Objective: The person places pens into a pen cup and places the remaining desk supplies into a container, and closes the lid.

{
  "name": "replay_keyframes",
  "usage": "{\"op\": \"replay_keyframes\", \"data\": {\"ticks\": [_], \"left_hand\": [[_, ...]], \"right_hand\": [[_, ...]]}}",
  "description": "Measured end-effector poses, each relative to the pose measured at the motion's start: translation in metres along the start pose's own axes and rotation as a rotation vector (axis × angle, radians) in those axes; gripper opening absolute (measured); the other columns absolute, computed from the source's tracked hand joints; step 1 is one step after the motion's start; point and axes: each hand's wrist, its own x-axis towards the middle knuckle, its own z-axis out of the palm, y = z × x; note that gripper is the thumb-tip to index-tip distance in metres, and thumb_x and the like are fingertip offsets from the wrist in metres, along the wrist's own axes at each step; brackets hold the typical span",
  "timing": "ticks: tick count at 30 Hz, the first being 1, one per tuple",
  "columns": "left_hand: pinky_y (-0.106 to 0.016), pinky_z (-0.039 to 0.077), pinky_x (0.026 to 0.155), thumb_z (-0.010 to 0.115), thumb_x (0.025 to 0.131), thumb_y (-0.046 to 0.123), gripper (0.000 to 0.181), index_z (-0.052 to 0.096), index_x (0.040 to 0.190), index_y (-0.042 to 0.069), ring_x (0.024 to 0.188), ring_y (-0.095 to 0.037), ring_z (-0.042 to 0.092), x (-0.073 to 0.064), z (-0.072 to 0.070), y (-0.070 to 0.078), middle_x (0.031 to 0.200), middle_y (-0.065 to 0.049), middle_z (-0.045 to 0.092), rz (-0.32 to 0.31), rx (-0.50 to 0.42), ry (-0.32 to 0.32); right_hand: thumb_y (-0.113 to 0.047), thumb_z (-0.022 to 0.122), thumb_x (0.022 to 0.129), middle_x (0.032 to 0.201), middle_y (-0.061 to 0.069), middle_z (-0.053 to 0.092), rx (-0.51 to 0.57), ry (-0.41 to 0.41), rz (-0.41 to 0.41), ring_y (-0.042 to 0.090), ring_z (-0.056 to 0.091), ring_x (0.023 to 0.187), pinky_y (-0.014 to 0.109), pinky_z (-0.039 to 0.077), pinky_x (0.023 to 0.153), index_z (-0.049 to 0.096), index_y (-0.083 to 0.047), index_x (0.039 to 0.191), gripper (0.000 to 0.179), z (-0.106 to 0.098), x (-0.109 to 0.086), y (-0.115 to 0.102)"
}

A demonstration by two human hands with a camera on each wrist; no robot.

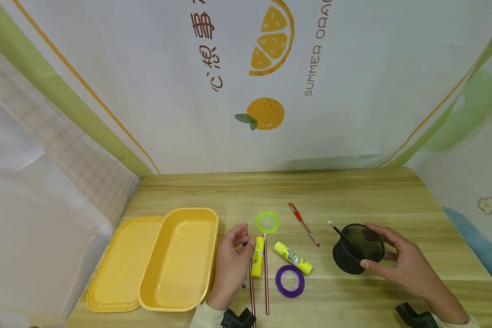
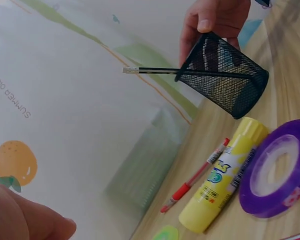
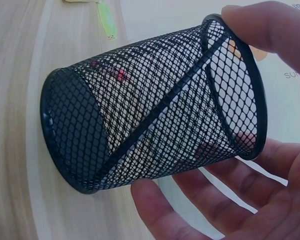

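Observation:
My right hand (image 1: 402, 257) grips a black mesh pencil cup (image 1: 348, 260) by its rim, thumb on one side and fingers on the other. The cup is tilted, and a black pencil (image 2: 155, 71) leans inside it with its eraser end sticking out. In the right wrist view the mesh cup (image 3: 155, 105) fills the middle. My left hand (image 1: 233, 264), its fingers loosely bent, is over a blue pen (image 1: 244, 279) and beside a yellow glue stick (image 1: 258, 257); I see nothing held in it. The hand partly hides the pen and a striped pencil (image 1: 252, 296).
Another striped pencil (image 1: 266, 282), a second glue stick (image 1: 293, 258), purple tape (image 1: 279, 282), green tape (image 1: 260, 223) and a red pen (image 1: 303, 223) lie mid-table. On the left stand a yellow box (image 1: 180, 259) and its lid (image 1: 119, 269). A printed cloth (image 1: 344, 114) hangs behind.

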Motion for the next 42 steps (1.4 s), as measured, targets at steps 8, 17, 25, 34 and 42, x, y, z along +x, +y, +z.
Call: {"op": "replay_keyframes", "data": {"ticks": [8, 17, 25, 34, 42], "left_hand": [[-0.037, 0.06, 0.097, 0.073, 0.098, 0.006, 0.045, 0.06, 0.14, -0.005, 0.113, -0.025, 0.064, -0.006, -0.001, -0.014, 0.128, -0.02, 0.064, -0.044, 0.073, 0.014], [-0.023, 0.056, 0.084, 0.069, 0.094, -0.003, 0.044, 0.062, 0.138, -0.006, 0.104, -0.022, 0.063, -0.007, 0.0, -0.036, 0.12, -0.019, 0.067, -0.024, 0.181, 0.06], [-0.022, 0.053, 0.075, 0.07, 0.091, -0.006, 0.042, 0.065, 0.133, -0.006, 0.092, -0.017, 0.061, -0.006, -0.003, -0.042, 0.112, -0.015, 0.069, -0.021, 0.254, 0.07], [-0.021, 0.055, 0.072, 0.074, 0.087, -0.009, 0.038, 0.071, 0.125, -0.003, 0.084, -0.013, 0.063, -0.001, -0.003, -0.048, 0.101, -0.01, 0.073, -0.005, 0.341, 0.076], [-0.02, 0.053, 0.066, 0.077, 0.082, -0.008, 0.04, 0.074, 0.121, 0.0, 0.08, -0.009, 0.061, -0.004, -0.001, -0.049, 0.095, -0.005, 0.072, 0.055, 0.482, 0.088]], "right_hand": [[-0.011, 0.089, 0.086, 0.143, -0.031, 0.048, 0.004, -0.001, -0.002, -0.021, 0.047, 0.123, 0.019, 0.06, 0.079, 0.049, -0.017, 0.159, 0.084, 0.001, 0.0, 0.001], [-0.012, 0.089, 0.086, 0.144, -0.029, 0.048, 0.008, -0.001, 0.018, -0.022, 0.046, 0.124, 0.019, 0.06, 0.079, 0.048, -0.019, 0.159, 0.084, 0.0, -0.002, 0.003], [-0.012, 0.089, 0.086, 0.144, -0.029, 0.048, 0.009, 0.003, 0.013, -0.021, 0.047, 0.124, 0.018, 0.06, 0.079, 0.048, -0.02, 0.159, 0.085, 0.001, -0.002, 0.003], [-0.012, 0.089, 0.086, 0.144, -0.03, 0.048, 0.008, 0.004, 0.011, -0.02, 0.047, 0.123, 0.017, 0.059, 0.08, 0.048, -0.016, 0.159, 0.085, 0.001, -0.002, 0.002], [-0.011, 0.089, 0.086, 0.144, -0.029, 0.048, 0.012, 0.008, 0.006, -0.02, 0.047, 0.124, 0.018, 0.059, 0.079, 0.048, -0.019, 0.159, 0.084, 0.002, -0.002, 0.002]]}}
